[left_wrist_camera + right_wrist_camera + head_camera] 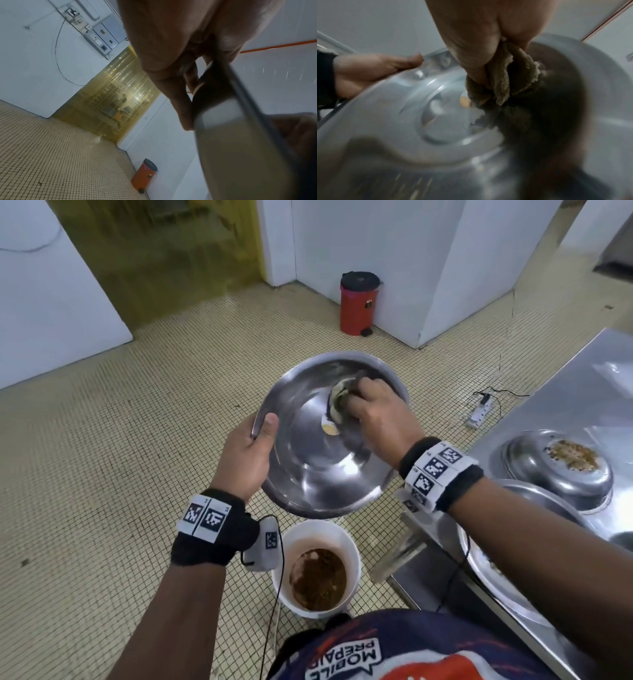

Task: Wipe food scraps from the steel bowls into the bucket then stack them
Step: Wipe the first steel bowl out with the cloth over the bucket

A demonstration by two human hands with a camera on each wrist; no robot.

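A large steel bowl (318, 446) hangs tilted above the white bucket (352, 546), which holds brown scraps. My left hand (250, 453) grips the bowl's left rim (240, 92), thumb on the inside. Inside the bowl my right hand (373, 412) clutches a greenish rag (339, 402) and presses it against the upper wall. In the right wrist view the rag (503, 81) bunches under my fingers. A pale yellow scrap (330, 429) sticks just below the rag, also visible as a scrap (464, 103) near the bowl's base.
A steel counter (565, 405) runs along the right with an upturned bowl (555, 467) carrying brown scraps, and another bowl (507, 559) nearer me. A red pedal bin (358, 302) stands by the far wall. A power strip (479, 416) lies on the tiled floor.
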